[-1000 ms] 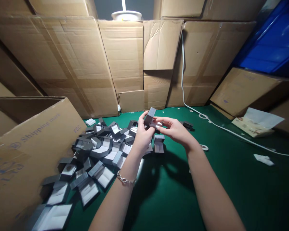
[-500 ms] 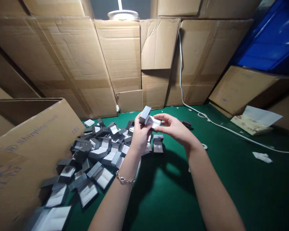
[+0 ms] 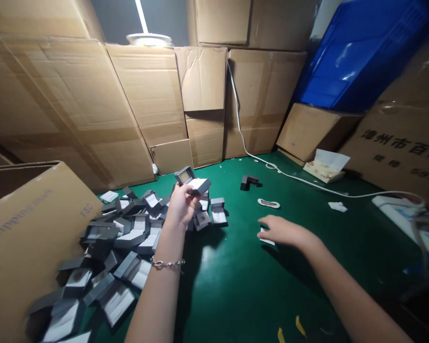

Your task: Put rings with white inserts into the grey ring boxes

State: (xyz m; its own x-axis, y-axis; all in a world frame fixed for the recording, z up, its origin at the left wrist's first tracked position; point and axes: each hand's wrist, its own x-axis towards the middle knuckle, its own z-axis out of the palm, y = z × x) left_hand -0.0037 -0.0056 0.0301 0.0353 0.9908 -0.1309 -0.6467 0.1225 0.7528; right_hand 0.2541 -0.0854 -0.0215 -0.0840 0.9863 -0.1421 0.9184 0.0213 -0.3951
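My left hand (image 3: pixel 182 205) holds up a small dark grey jewellery box (image 3: pixel 199 185) with its lid raised and a pale lining showing. Off to the right, my right hand (image 3: pixel 280 231) is low over the green table, its thumb and forefinger apart. A small white piece (image 3: pixel 267 242) lies right under those fingers; whether they touch it I cannot tell. Beyond that hand is a white oval ring-shaped item (image 3: pixel 269 204). An open box (image 3: pixel 219 212) stands just right of my left hand, beside a large heap of similar open boxes (image 3: pixel 132 236).
A tall carton (image 3: pixel 32 224) stands at the left, and stacked cartons (image 3: pixel 136 95) wall off the back. Further right are a dark box (image 3: pixel 249 182), a white cable (image 3: pixel 293 178), a tissue pack (image 3: pixel 323 167) and a blue crate (image 3: pixel 350 57). Yellow scraps (image 3: pixel 300 326) lie in front.
My right hand has left the box and moved right and down to the white piece. The left hand still holds the box, now turned another way. The view has swung right.
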